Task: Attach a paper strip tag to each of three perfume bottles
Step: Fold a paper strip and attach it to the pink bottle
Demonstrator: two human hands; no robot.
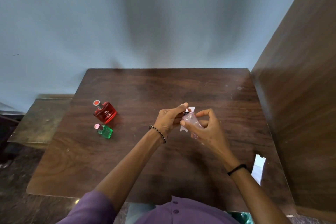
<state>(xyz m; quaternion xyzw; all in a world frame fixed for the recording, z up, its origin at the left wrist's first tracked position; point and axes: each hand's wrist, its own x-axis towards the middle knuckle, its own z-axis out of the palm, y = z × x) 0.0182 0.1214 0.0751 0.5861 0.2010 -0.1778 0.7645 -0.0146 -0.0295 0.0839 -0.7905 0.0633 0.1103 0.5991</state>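
Above the middle of the dark wooden table (138,160), both my hands hold a pale pink perfume bottle (190,119) with white lettering. My right hand (207,129) grips its body from the right and below. My left hand (170,117) pinches at the bottle's dark neck, where a white paper strip (191,109) sticks up behind the cap; its other end (182,128) hangs below the bottle. A red bottle (105,112) and a smaller green bottle (105,131) stand at the table's left, neither with a strip that I can see.
More white paper strips (258,169) lie near the table's right edge, beside my right forearm. A brown wooden panel (300,96) rises along the right side. A lower wooden surface (40,120) sits to the left of the table. A pale wall stands behind.
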